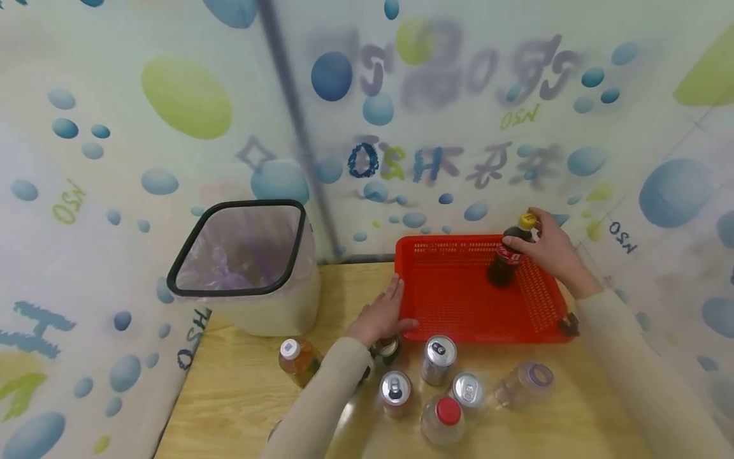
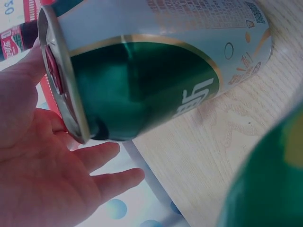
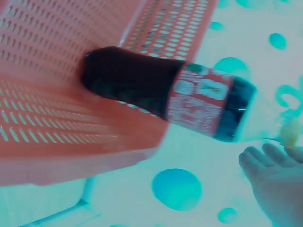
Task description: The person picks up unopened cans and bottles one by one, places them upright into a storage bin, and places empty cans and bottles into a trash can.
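Note:
In the red basket (image 1: 459, 312), a cola bottle (image 1: 507, 254) with a yellow cap and red label stands at the right side. My right hand (image 1: 553, 252) is around its neck and cap, thumb in front; in the right wrist view, the fingers (image 3: 265, 161) are straight, with a gap to the bottle. My left hand (image 1: 381, 315) rests with spread, straight fingers at the basket's left front corner. A green and white can (image 2: 142, 71) stands right by the left palm, mostly hidden under that hand in the head view.
A white bin (image 1: 275, 312) with a black rim and plastic liner stands left of the basket. In front are silver-topped cans (image 1: 439, 357), a red-capped clear bottle (image 1: 444, 421), a clear bottle lying tilted (image 1: 524, 384) and an amber drink bottle (image 1: 301, 363). A patterned sheet (image 1: 367, 115) hangs behind.

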Demonstrator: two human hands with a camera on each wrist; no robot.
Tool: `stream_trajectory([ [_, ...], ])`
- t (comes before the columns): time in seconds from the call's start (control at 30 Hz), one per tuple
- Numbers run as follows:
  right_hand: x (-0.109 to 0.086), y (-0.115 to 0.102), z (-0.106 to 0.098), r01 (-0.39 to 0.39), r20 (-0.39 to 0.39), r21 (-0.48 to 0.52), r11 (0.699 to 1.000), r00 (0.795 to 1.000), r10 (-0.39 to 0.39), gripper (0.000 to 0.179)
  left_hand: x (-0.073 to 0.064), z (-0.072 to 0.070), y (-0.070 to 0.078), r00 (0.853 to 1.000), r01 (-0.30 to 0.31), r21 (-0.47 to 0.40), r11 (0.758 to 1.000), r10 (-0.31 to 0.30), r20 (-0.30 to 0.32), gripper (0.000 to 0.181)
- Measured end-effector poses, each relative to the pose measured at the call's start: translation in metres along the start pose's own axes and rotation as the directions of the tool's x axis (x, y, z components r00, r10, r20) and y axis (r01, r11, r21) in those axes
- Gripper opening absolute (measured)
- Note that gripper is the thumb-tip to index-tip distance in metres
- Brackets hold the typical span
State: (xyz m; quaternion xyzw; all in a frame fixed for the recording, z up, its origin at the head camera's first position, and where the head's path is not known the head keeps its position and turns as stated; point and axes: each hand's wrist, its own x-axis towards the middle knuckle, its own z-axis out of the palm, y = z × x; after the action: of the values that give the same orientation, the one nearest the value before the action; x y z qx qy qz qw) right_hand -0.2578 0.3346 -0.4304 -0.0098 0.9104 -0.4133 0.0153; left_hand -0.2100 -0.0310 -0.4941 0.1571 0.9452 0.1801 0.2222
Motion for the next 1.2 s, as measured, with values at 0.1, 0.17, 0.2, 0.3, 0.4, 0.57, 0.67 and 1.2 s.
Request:
stream_trajectory([
  [0.1,-0.013,-0.009,-0.007,0.013,-0.034,0.017,1.000,0.999,-0.013,0.103,-0.001,-0.001,0.001,1.000,0.003,-0.007,1.000,-0.003,0.003,0.101],
  [0.17,-0.025,-0.016,-0.012,0.031,-0.067,0.026,0.999,0.997,-0.029,0.099,-0.001,-0.002,0.002,1.000,0.007,-0.009,1.000,-0.006,0.003,0.101],
  [0.2,-0.032,-0.019,-0.015,0.041,-0.081,0.031,0.999,0.996,-0.039,0.096,-0.001,-0.002,0.002,1.000,0.008,-0.008,1.000,-0.008,0.004,0.101],
  [0.3,-0.054,-0.030,-0.018,0.082,-0.114,0.036,0.996,0.990,-0.077,0.086,-0.001,-0.002,0.001,1.000,0.016,0.007,1.000,-0.016,0.005,0.101],
  [0.4,-0.075,-0.038,-0.019,0.113,-0.138,0.022,0.993,0.984,-0.109,0.076,-0.002,-0.002,0.000,1.000,0.020,0.009,1.000,-0.020,-0.001,0.101],
  [0.57,-0.106,-0.044,-0.015,0.187,-0.197,0.003,0.982,0.963,-0.182,0.064,-0.001,-0.001,0.001,1.000,0.016,-0.006,1.000,-0.016,-0.003,0.100],
  [0.67,-0.122,-0.048,-0.013,0.241,-0.226,0.014,0.970,0.946,-0.232,0.058,0.002,0.000,0.001,1.000,0.004,-0.011,1.000,-0.004,-0.008,0.099],
  [1.2,-0.193,-0.077,0.024,0.357,-0.130,-0.060,0.932,0.923,-0.362,0.055,0.004,0.002,-0.002,0.999,-0.029,-0.023,0.999,0.028,-0.022,0.100],
])
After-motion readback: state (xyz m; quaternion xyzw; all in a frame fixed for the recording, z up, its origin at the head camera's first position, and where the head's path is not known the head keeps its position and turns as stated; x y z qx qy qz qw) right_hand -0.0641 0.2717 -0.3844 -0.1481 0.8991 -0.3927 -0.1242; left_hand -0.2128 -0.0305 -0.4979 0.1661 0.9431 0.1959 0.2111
